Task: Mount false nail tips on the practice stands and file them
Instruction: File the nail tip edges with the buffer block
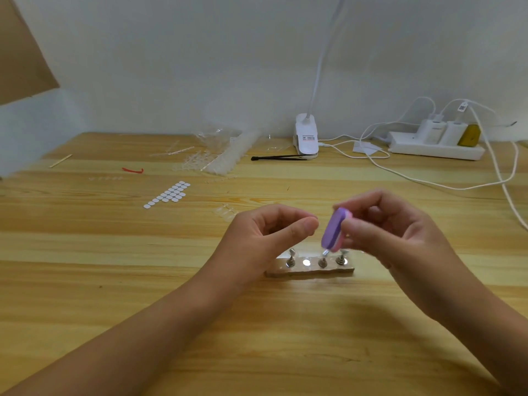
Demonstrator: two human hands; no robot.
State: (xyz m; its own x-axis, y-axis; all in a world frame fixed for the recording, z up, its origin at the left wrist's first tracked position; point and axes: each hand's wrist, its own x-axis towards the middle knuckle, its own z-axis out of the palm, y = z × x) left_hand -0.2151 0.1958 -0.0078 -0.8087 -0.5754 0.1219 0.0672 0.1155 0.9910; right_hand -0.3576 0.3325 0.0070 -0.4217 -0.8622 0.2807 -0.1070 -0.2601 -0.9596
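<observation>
File (333, 230) held pinched in right hand (400, 235), beside left hand (265, 238) whose fingertips meet, hold unclear

Motion blurs the right hand (400, 238) and the purple file (333, 230) it grips; the file's lower end hides the top of one stand (323, 262). The left hand (257, 241) pinches perhaps something, too small to tell. The lamp neck (323, 67) runs off the far top edge.
</observation>
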